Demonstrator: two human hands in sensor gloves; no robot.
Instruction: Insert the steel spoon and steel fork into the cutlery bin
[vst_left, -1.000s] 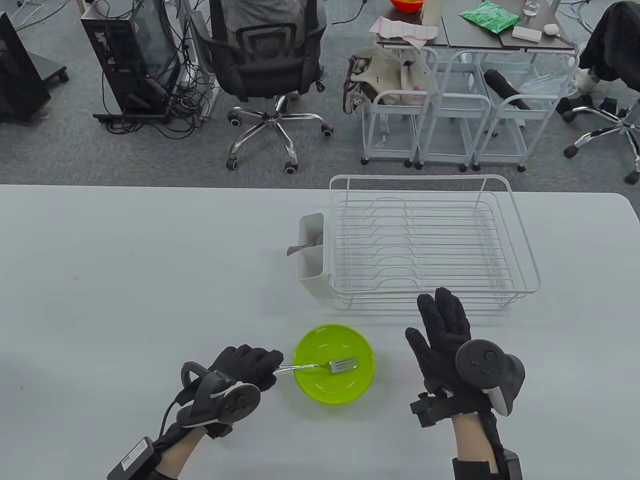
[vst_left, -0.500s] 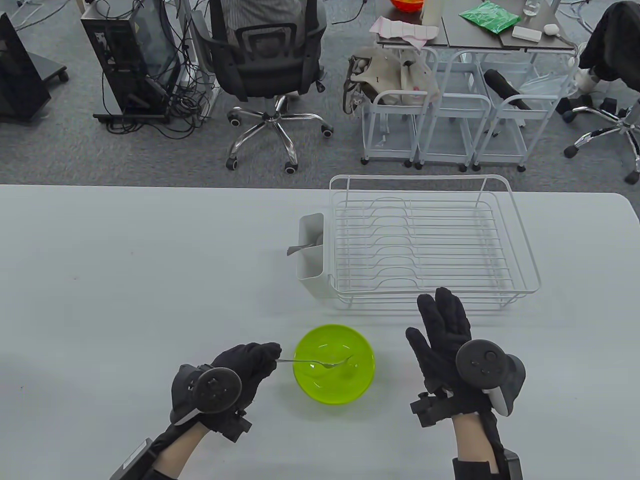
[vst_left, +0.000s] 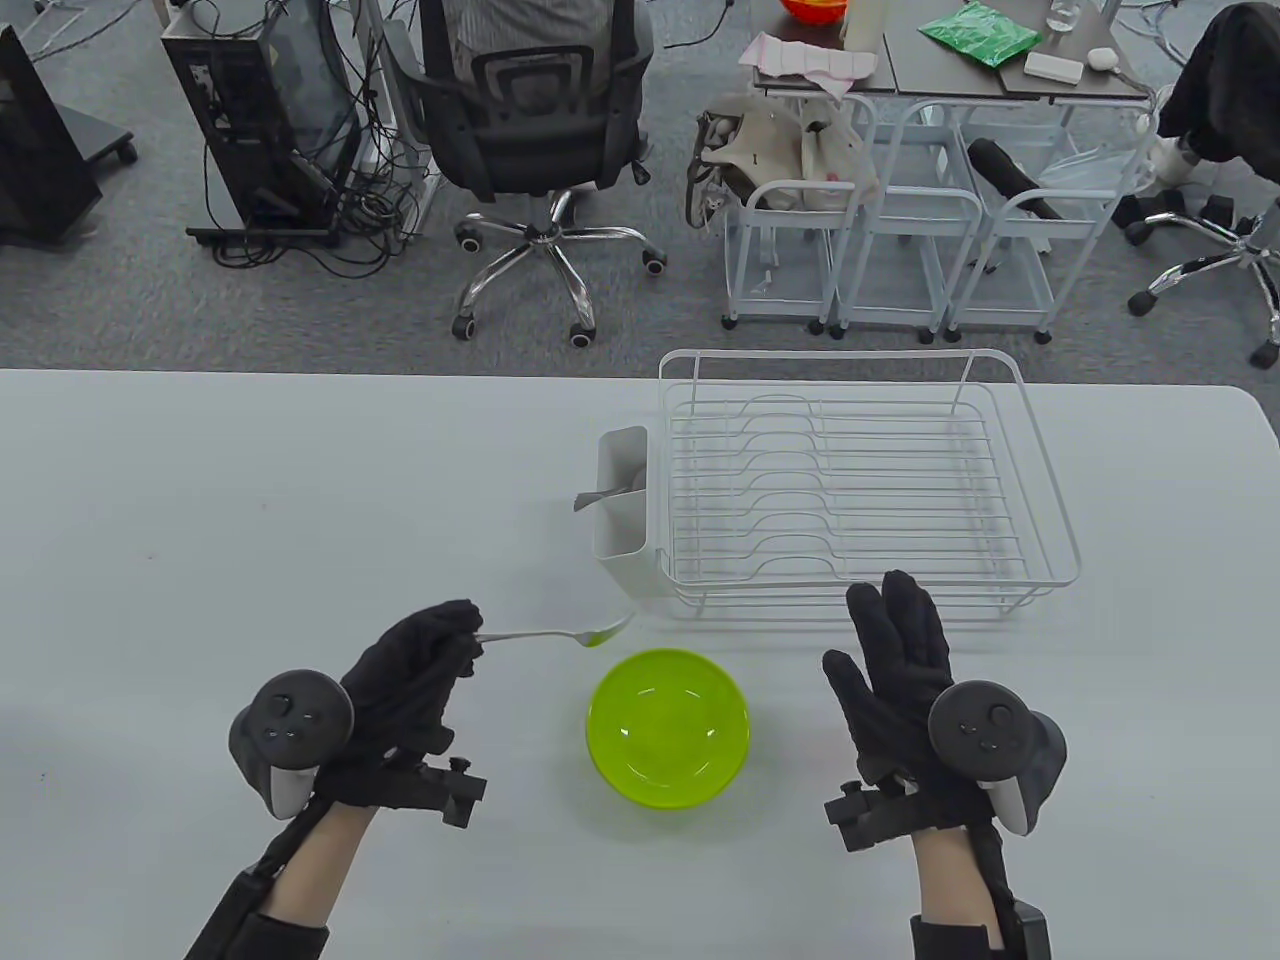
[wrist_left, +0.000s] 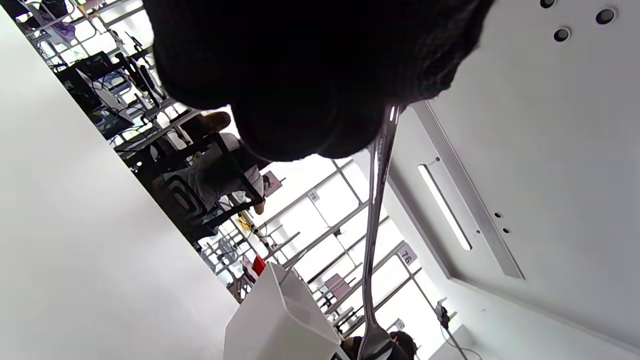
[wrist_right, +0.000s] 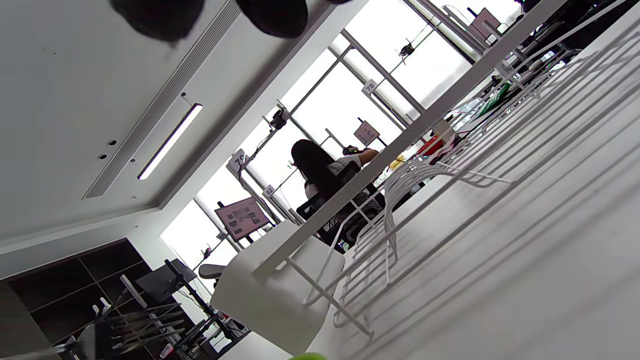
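My left hand (vst_left: 462, 632) pinches the steel fork (vst_left: 555, 635) by its handle end and holds it level above the table, tines pointing right, just beyond the green bowl's (vst_left: 668, 727) far-left rim. In the left wrist view the fork's handle (wrist_left: 375, 220) runs down from my gloved fingers (wrist_left: 300, 75) towards the white cutlery bin (wrist_left: 280, 320). The bin (vst_left: 622, 510) hangs on the dish rack's left side. The steel spoon (vst_left: 598, 496) stands in it, its handle sticking out to the left. My right hand (vst_left: 890, 640) is open, fingers spread, in front of the rack.
The white wire dish rack (vst_left: 860, 480) stands at the table's far right and fills much of the right wrist view (wrist_right: 450, 165), with the bin (wrist_right: 270, 290) at its end. The green bowl holds nothing.
My left hand has lifted the fork out of the green bowl and carried it up and to the left, towards the bin. My right hand has barely shifted.
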